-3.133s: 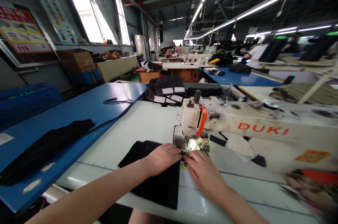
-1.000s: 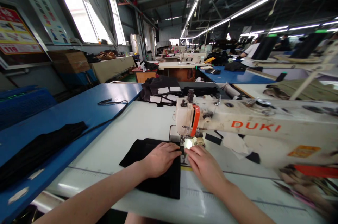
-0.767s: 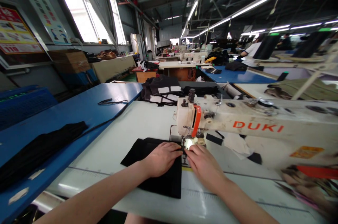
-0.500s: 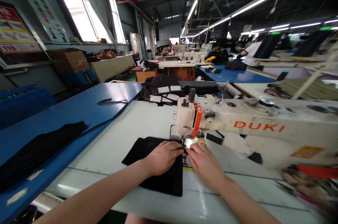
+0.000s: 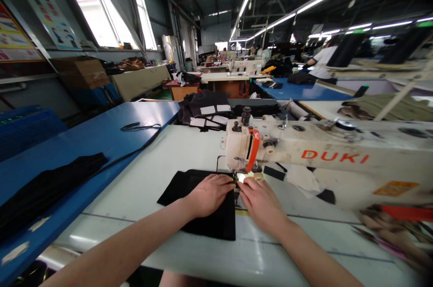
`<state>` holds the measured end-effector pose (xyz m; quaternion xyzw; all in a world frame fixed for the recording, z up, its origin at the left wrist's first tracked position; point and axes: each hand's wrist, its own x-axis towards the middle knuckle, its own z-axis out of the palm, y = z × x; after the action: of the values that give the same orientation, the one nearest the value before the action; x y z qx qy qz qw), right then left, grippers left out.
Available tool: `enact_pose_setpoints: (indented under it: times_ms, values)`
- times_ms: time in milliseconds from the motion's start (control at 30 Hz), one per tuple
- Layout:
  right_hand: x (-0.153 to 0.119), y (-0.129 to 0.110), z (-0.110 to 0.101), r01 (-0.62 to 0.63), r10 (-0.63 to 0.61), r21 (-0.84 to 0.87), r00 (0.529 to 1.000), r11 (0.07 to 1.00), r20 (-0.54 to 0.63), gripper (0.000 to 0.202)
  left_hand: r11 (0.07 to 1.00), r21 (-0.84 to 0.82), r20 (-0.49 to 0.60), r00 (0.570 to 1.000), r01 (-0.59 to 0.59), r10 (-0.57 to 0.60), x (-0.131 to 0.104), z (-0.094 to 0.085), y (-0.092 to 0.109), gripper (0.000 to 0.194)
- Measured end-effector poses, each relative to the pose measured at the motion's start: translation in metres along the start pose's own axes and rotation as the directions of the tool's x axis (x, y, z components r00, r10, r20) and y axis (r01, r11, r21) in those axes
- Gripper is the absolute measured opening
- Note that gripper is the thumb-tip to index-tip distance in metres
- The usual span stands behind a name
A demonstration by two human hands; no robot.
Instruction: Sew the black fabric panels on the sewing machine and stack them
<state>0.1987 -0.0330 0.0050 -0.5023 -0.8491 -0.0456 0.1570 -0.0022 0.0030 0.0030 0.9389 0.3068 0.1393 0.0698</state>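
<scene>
A black fabric piece point(image 5: 216, 226) lies flat on the pale sewing table, its right edge running up to the needle area of a white sewing machine point(image 5: 270, 147). My left hand point(image 5: 211, 193) rests on this fabric, fingers together, the tips at its upper right edge just before the presser foot. Close by on the right, my right hand point(image 5: 259, 199) has its fingers bent together, thumb and fingertips at the fabric edge beside the lit needle area. What the right fingertips pinch, if anything, is too small to tell.
Dark fabric with white labels point(image 5: 206, 109) is piled behind the table. A blue table point(image 5: 111, 129) at the left bears black cloth point(image 5: 50, 188). Scissors point(image 5: 375, 239) and scraps lie at the right. A person in a white top point(image 5: 324, 59) is farther back.
The black fabric has moved slightly up towards the machine, and both hands stay beside the needle. The whole view has shifted a little.
</scene>
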Motion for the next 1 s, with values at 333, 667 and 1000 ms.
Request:
enact_pose_setpoints:
  times_ms: [333, 667, 1000]
  values:
    - [-0.001, 0.000, 0.001, 0.005, -0.005, -0.003, 1.000, 1.000, 0.012, 0.023, 1.000, 0.005, -0.006, 1.000, -0.006, 0.006, 0.001, 0.003, -0.003, 0.035]
    - [-0.003, 0.000, 0.000, 0.012, -0.013, 0.009, 1.000, 1.000, 0.024, 0.020, 1.000, -0.003, -0.031, 0.999, 0.008, -0.008, 0.003, 0.004, -0.003, 0.031]
    - [-0.004, -0.001, 0.001, -0.028, 0.028, 0.024, 0.999, 0.999, -0.026, 0.023, 1.000, 0.012, -0.073, 0.997, 0.022, -0.021, 0.013, 0.007, -0.016, 0.027]
